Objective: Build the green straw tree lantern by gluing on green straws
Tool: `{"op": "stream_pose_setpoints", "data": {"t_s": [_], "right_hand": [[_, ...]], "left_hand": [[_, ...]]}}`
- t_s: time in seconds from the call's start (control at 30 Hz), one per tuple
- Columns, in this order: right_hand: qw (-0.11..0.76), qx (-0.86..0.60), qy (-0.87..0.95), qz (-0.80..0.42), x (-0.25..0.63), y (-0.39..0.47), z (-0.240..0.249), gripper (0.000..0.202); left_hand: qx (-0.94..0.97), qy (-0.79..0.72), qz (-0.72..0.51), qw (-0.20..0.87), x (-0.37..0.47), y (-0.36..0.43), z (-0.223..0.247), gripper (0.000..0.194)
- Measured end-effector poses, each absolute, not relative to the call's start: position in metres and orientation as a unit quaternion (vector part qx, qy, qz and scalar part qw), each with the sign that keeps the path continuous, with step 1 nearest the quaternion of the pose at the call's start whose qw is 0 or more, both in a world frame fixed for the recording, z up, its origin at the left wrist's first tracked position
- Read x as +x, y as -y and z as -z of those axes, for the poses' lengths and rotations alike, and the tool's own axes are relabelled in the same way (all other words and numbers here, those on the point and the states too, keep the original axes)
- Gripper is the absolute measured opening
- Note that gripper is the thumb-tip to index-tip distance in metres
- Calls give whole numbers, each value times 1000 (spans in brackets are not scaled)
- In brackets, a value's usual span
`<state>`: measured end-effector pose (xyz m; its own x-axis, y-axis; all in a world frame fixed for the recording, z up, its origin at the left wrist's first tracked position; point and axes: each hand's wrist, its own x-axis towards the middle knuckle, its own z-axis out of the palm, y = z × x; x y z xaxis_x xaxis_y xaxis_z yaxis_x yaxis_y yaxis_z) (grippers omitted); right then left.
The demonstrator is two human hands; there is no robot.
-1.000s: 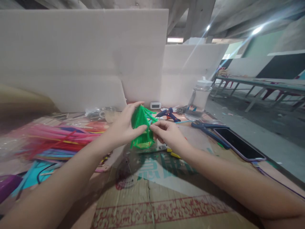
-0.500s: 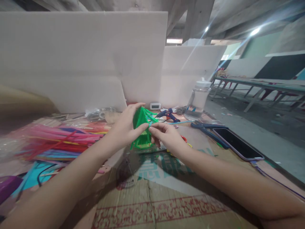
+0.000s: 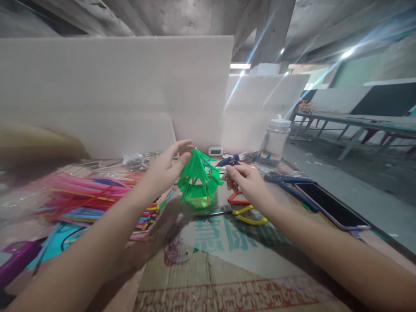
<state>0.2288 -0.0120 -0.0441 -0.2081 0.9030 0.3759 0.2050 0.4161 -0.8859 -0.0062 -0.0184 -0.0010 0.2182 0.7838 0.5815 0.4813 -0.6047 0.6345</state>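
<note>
A green tiered model made of fuzzy strips (image 3: 199,180) stands upright near the middle of the table, with a pointed top. Beside its upper left edge is my left hand (image 3: 167,164), its fingers apart, with the thumb close to the green strips. My right hand (image 3: 243,178) is to the right of the model, apart from it, thumb and forefinger pinched together. Whatever may be between those fingertips is too small to make out. Scissors with red and yellow handles (image 3: 248,215) lie below my right hand, their blade reaching toward the model's base.
Bundles of colored fuzzy strips (image 3: 94,190) lie at left, near a purple tool (image 3: 21,260). Behind my right hand is a blue glue gun (image 3: 229,160). Blue-handled pliers (image 3: 289,186), a phone (image 3: 331,206) and a clear bottle (image 3: 273,141) are at right. White boards (image 3: 130,95) stand behind.
My left hand has loosened from the green model and opened. My right hand has moved away to the right. The model now shows more fully, and the view has tilted up slightly.
</note>
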Motion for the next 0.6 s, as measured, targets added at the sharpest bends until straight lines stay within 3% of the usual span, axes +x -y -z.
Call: {"op": "stream_pose_setpoints", "data": {"t_s": [0.13,0.3,0.43,0.6], "right_hand": [[517,-417,677,-316,239,-5,62,42],[514,-416,661,-354,235,-14,87,36],[479,-409,670,-392,231,-13,101,30],[412,-393,708,-417,230,-9,101,23]], "left_hand": [[756,-451,-452,144,-23,9,-4,47],[776,-423,-408,229,-35,-4,2,41],[791,-410,-378,253,-32,2,-1,38],[796,-447,-352,207,-26,12,-8,41]]}}
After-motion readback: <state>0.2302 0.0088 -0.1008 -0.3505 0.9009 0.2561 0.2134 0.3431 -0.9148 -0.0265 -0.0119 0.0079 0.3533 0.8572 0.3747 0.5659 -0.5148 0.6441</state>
